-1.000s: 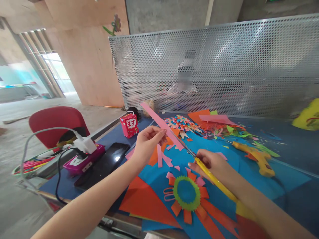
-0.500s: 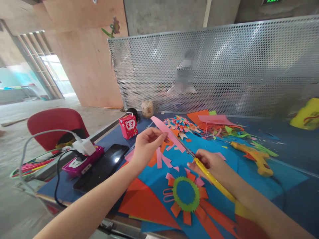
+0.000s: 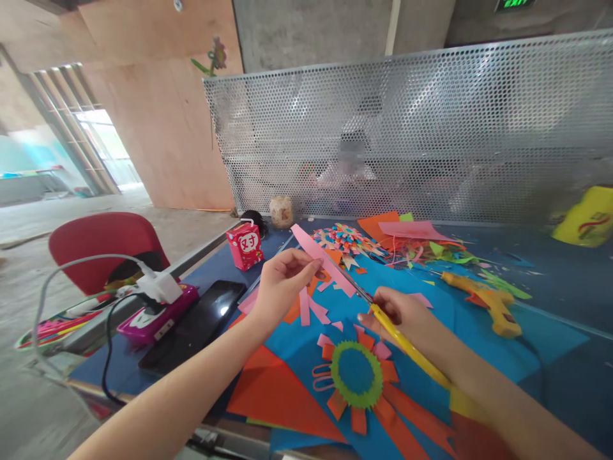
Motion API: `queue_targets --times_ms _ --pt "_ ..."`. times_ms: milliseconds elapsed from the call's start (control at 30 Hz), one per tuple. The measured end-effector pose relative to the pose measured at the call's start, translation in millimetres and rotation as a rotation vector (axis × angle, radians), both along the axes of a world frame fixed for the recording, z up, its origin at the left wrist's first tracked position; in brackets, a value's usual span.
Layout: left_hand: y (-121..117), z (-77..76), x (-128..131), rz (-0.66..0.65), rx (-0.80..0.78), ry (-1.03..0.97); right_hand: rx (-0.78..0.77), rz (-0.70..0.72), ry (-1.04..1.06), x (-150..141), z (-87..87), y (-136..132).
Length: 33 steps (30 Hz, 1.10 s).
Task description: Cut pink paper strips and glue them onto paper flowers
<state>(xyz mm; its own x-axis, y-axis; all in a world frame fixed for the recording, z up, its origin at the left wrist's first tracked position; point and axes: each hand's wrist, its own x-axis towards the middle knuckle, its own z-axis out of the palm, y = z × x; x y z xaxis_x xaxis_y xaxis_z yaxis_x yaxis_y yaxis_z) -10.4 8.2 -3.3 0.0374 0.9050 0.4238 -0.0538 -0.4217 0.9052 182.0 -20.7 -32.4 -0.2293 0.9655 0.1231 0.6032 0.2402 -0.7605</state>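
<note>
Between its thumb and fingers, my left hand [image 3: 290, 278] pinches a strip of pink paper [image 3: 309, 246], which slants down toward the right. My right hand [image 3: 400, 313] is closed around scissors with yellow handles [image 3: 405, 342]. Their metal blades lie along the lower right part of the strip. Below the hands rests a paper flower [image 3: 357, 374] with a green fringed ring, orange and pink tabs and long orange tails. Cut pink pieces [image 3: 305, 306] are scattered on the blue sheet [image 3: 431, 332] under the strip.
A yellow glue gun [image 3: 483, 300] lies at the right. Farther back are a colourful paper rosette [image 3: 347, 239] and paper scraps [image 3: 421, 249]. A red drink carton [image 3: 245, 245], a phone [image 3: 196, 326] and a purple power strip [image 3: 158, 313] occupy the left. A perforated metal screen [image 3: 407, 128] stands behind.
The pink strip has tipped, its far end dropping lower and nearer my left hand. Both hands keep their grips, and the view has shifted slightly.
</note>
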Motion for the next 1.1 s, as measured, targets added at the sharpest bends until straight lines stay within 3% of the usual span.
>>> queue_targets --times_ms 233,600,900,1100 --pt "-0.3 -2.0 0.0 -0.009 0.004 0.023 -0.031 0.001 -0.004 -0.5 4.3 -2.9" --pt "1.0 -1.2 0.4 -0.008 -0.003 0.034 -0.016 0.014 -0.007 3.1 -9.9 5.4" --pt "-2.3 -0.1 3.8 -0.018 -0.029 0.035 -0.037 0.035 0.036 -0.5 4.3 -5.8" --pt "-1.6 -2.5 3.8 0.021 -0.026 0.011 -0.002 0.044 0.037 0.4 -3.4 -0.9"
